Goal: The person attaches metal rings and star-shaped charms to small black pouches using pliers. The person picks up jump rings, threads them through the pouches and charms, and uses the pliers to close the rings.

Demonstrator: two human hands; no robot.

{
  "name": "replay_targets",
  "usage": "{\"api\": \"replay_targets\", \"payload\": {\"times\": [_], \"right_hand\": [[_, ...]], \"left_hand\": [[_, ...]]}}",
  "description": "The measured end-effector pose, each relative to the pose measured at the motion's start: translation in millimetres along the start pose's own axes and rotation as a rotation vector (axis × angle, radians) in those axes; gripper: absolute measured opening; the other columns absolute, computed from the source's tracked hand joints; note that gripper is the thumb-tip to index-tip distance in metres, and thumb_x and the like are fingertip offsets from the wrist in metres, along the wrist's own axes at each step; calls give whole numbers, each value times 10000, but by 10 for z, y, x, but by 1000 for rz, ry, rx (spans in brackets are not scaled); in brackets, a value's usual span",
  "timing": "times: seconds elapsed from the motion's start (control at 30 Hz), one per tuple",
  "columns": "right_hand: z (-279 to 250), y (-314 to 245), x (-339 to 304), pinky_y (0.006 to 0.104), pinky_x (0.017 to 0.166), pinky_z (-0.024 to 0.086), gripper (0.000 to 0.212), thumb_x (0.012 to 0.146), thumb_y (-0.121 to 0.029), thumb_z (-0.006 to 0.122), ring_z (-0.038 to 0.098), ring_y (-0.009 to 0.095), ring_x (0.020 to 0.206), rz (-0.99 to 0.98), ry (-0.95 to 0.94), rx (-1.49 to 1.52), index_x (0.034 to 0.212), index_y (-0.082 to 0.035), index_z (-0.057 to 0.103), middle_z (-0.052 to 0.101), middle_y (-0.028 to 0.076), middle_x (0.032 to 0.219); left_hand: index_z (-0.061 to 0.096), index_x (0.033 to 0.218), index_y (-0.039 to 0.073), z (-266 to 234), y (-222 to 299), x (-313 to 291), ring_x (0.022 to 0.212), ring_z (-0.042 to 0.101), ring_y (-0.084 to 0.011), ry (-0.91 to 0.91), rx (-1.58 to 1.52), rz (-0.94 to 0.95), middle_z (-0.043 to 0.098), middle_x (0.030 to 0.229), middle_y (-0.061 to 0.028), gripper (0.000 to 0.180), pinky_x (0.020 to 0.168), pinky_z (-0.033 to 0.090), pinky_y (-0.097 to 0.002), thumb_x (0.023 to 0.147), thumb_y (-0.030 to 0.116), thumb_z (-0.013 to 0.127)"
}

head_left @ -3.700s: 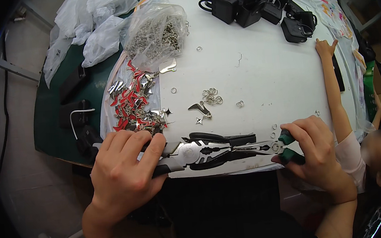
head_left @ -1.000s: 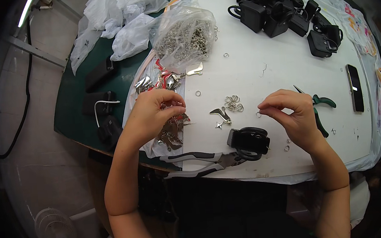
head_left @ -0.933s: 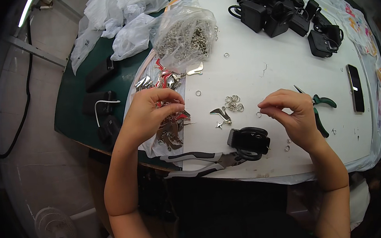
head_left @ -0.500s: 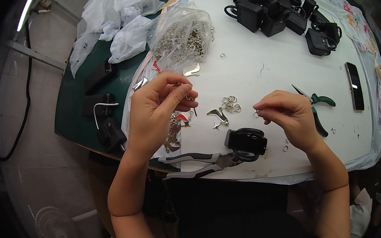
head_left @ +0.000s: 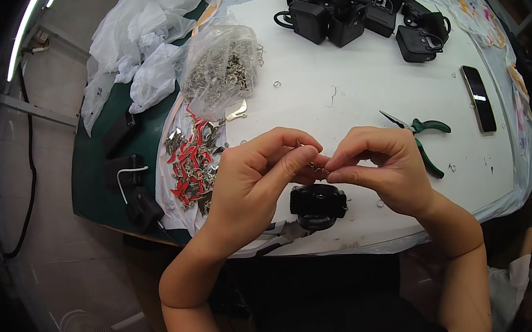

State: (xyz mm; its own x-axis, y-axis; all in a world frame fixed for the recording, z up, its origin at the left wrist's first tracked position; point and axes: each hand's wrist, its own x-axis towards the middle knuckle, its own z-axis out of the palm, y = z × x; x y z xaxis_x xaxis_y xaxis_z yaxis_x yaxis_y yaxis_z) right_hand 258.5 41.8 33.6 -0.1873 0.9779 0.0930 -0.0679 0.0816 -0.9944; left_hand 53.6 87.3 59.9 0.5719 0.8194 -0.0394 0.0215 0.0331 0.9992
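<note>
Over the near middle of the white board, my left hand (head_left: pixel 248 183) and my right hand (head_left: pixel 383 165) meet at the fingertips. Thumb and fingers of the left are closed on a short silver metal chain (head_left: pixel 318 169). The right pinches at the chain's end, and whatever is between its fingertips is too small to make out. Just below the hands sits a black strapped device (head_left: pixel 318 204). Grey-handled pliers (head_left: pixel 291 232) lie partly behind my left wrist. Beside that hand is a pile of red and silver boot-shaped charms (head_left: pixel 193 163).
A clear bag of metal rings and chains (head_left: pixel 223 68) stands at the far left. Several black boxy devices (head_left: pixel 344 10) are heaped at the back. Green-handled needle-nose pliers (head_left: pixel 424 128) and a phone (head_left: pixel 478 98) lie right. White plastic bags (head_left: pixel 141 41) cover the left corner.
My hands were apart and have come together, the right moving left and the left moving right. The view has shifted, and the charm pile now shows more fully.
</note>
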Motion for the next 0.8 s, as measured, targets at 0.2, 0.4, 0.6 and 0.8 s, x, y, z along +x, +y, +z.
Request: {"api": "replay_targets", "payload": {"times": [0.2,0.4,0.6,0.8], "right_hand": [[-44,32,-2,206,635,414,95,825,-83,779,507,43,671,-112,20,-220,883,-24,730,653,1,835],[78,125,2,220,685,455,87,862,-52,737,564,64,730,-111,104,41,917,-5,688,637,26,877],[-5,-16,-38,251,815,528,81,915,-25,675,657,115,880,-49,50,391,975,24,652,657,61,942],[-19,-59,-5,262,796,508,78,893,26,672,620,109,895,7,26,200,964,8,646,635,30,980]], "left_hand": [[651,1072,-68,44,61,-25,844,689,-133,-37,327,18,705,907,-105,191,764,561,-250,1007,86,558],[591,1061,-31,-13,56,2,853,652,-115,-87,47,-14,677,910,-66,151,788,513,-249,1021,101,529],[563,1035,22,31,66,124,872,609,-116,-181,-245,-60,662,918,-68,125,779,434,-256,1000,143,559],[607,975,-30,15,-27,58,893,662,-133,-17,-153,30,686,927,-86,159,777,510,-243,855,-40,709]]}}
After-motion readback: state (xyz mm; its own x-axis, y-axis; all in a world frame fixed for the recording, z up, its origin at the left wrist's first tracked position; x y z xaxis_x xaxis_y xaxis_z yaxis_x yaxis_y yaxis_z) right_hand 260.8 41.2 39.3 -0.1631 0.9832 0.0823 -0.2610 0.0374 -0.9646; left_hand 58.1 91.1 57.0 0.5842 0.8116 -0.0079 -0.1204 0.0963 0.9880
